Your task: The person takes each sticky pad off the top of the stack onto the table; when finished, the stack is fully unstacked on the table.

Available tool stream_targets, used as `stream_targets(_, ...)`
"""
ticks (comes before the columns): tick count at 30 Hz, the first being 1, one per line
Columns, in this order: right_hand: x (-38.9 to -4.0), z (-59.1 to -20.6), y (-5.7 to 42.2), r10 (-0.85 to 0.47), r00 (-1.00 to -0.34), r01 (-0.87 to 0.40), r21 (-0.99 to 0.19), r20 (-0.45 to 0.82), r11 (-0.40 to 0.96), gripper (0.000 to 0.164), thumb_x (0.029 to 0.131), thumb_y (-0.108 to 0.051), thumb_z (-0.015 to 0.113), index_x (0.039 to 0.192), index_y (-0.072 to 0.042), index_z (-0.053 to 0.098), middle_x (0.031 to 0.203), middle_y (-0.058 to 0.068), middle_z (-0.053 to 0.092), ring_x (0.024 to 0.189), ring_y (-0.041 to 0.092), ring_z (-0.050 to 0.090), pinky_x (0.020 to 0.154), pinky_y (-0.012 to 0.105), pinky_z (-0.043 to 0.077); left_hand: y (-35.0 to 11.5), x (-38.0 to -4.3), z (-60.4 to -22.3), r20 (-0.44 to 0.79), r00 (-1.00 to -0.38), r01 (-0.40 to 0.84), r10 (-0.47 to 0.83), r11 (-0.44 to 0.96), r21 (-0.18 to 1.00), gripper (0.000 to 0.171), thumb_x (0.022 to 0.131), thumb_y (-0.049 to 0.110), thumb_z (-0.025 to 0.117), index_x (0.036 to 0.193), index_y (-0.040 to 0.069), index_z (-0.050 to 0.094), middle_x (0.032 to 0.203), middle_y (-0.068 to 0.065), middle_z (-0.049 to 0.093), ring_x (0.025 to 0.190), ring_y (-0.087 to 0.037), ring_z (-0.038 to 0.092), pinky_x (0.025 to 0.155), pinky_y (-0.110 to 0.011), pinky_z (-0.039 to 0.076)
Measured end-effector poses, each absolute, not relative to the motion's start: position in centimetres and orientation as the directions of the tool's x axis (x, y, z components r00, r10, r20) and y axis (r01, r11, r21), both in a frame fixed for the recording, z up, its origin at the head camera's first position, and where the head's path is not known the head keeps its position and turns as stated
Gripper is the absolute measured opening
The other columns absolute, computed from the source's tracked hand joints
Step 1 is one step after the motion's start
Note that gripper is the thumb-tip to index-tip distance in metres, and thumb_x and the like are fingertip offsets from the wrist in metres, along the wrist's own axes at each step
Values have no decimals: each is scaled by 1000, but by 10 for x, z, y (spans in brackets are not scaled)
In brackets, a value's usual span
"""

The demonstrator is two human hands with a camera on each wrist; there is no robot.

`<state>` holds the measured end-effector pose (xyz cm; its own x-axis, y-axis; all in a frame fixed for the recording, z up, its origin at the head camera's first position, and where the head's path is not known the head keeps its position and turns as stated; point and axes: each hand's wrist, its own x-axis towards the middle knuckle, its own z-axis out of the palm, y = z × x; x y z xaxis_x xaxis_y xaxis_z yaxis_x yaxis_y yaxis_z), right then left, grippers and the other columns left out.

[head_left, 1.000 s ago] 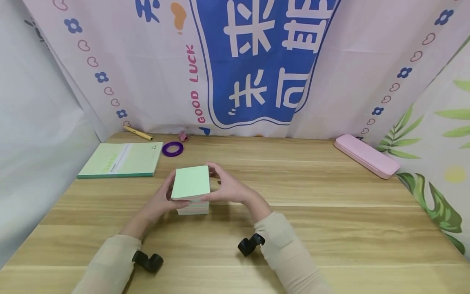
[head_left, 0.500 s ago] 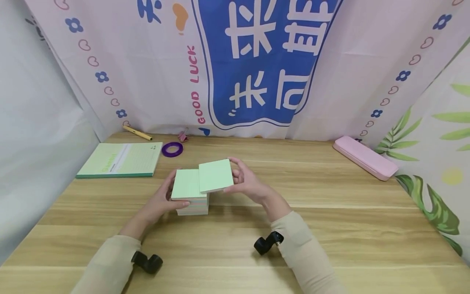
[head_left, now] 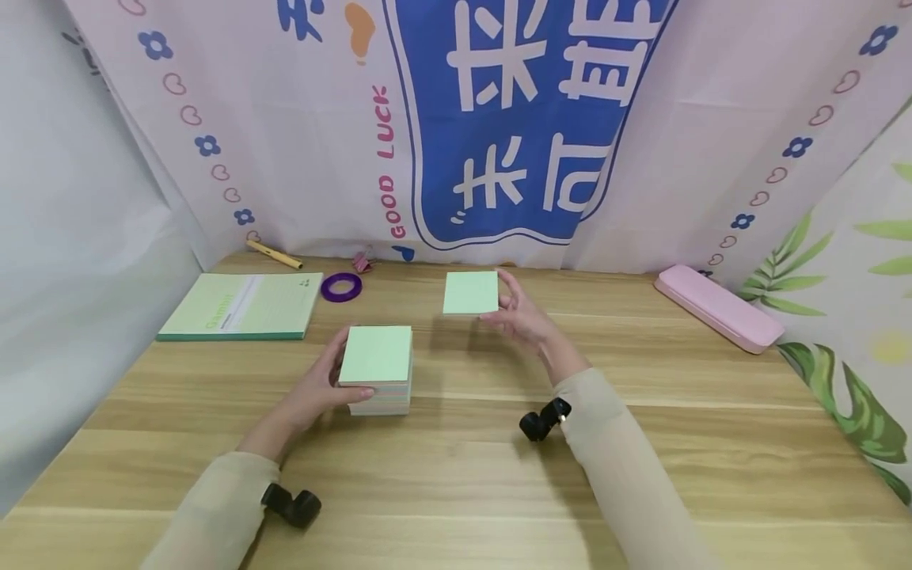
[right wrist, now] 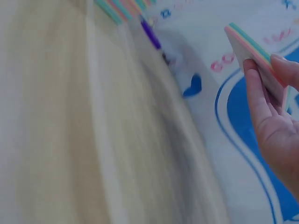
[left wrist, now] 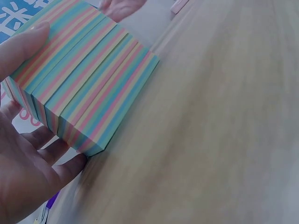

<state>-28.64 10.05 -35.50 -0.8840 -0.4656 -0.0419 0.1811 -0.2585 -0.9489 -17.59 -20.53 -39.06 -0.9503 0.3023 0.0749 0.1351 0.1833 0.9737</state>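
So the right hand (head_left: 529, 322) is pinching a thin pad (head_left: 471, 292) by its right edge, off the surface (head_left: 463, 483), green face up. Basically square, so no obvious long axis. Left hand (head_left: 317, 388) is gripping the stack (head_left: 376, 354), which sits nearer the person, green top up, stripy side facing them.

left hand (head_left: 317, 389) and right hand (head_left: 526, 323): two hands
stack (head_left: 378, 360): one, its pads too close-set to count
loose pad (head_left: 469, 292): one
left sleeve (head_left: 210, 511) and right sleeve (head_left: 634, 467): two sleeves
wrist cameras (head_left: 304, 508): two, one to each sleeve
notebook (head_left: 278, 305): one
pen (head_left: 274, 254): one
purple ring (head_left: 325, 287): one
clip (head_left: 362, 262): one
case (head_left: 720, 309): one
bench (head_left: 456, 483): one
blue flowers (head_left: 207, 146) down the cloth's (head_left: 285, 150) left edge: three
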Motion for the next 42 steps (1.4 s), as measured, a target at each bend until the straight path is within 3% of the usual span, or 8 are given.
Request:
stream_targets(12,-335,-385,101,-378,-894,339,-914,-239,-223,88,75,22,45,139,-24,6,126,25,34,97,31,51,82,33,43,-203,-175,-391,78,-946,137,313,169,976,97,71,8,69,139,18,1,136,-18,18,120,-33,23,98,-47,16)
stream_targets(19,-342,-394,102,-318,-899,370,-911,-301,-184,89,77,20,47,139,-25,3,130,19,30,98,30,51,81,30,44,-200,-176,-393,66,-946,124,318,166,978,98,71,10,70,139,19,1,137,-18,16,121,-33,20,99,-45,14)
stream_targets(23,-345,-396,102,-323,-897,372,-911,-303,-179,89,77,20,46,139,-26,2,137,15,22,95,30,53,83,32,42,-201,-176,-393,72,-947,130,314,168,977,98,70,10,70,139,22,2,136,-17,18,120,-32,23,98,-46,16)
stream_targets(27,-343,-395,97,-274,-915,339,-932,-296,-129,91,76,19,50,140,-23,1,140,12,18,89,29,56,81,33,43,-202,-177,-394,85,-946,140,313,160,977,97,70,9,70,139,22,4,134,-17,21,118,-33,26,97,-46,19)
stream_targets(34,-336,-395,86,-195,-955,224,-974,-224,22,80,74,15,57,138,-10,17,128,20,35,82,26,58,75,32,47,-207,-176,-393,83,-950,139,300,170,976,97,69,8,71,139,24,5,133,-17,24,116,-33,29,97,-46,20)
stream_targets(42,-323,-395,92,-283,-944,132,-980,-170,148,85,74,1,65,138,-4,10,139,20,16,95,23,54,77,29,45,-207,-176,-395,77,-951,132,298,170,976,96,70,10,71,139,25,5,135,-16,21,118,-32,26,98,-46,17)
